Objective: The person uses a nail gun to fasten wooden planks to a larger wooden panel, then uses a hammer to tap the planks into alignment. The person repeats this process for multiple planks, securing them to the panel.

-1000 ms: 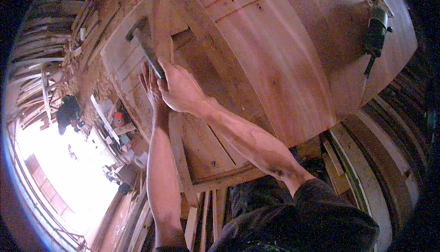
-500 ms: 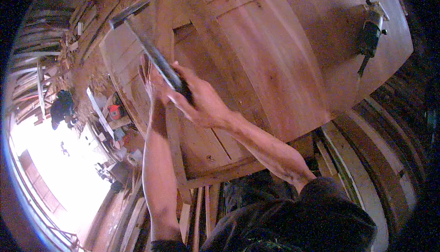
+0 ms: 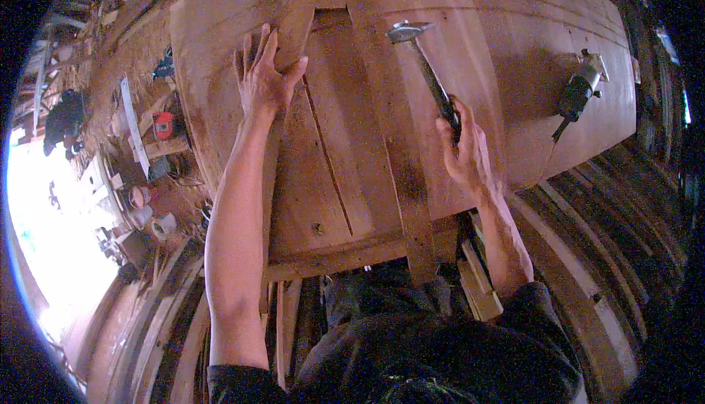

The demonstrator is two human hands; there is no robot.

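My left hand (image 3: 266, 81) lies with fingers spread on a wooden batten (image 3: 297, 40) that runs across a broad panel of planks (image 3: 470, 73). In my right hand (image 3: 466, 147) is a hammer (image 3: 432, 73), gripped by its dark handle, its metal head tilted up and away from me above the panel. Between the two hands, a long narrow dark slot (image 3: 323, 139) runs down a board of the panel. A second batten (image 3: 393, 139) lies to the right of the slot, near the hammer.
A corded power tool (image 3: 579, 94) rests on the panel at the right. Left of the panel are a red tool (image 3: 163, 125), a pale strip (image 3: 134, 125) and a tape roll (image 3: 164, 225). Long boards (image 3: 587, 250) lie below right. Someone in dark clothes (image 3: 64, 123) is at far left.
My hands have parted: the right has swung the hammer over to the right, and the left has settled flat on the batten farther up. The view has shifted too.
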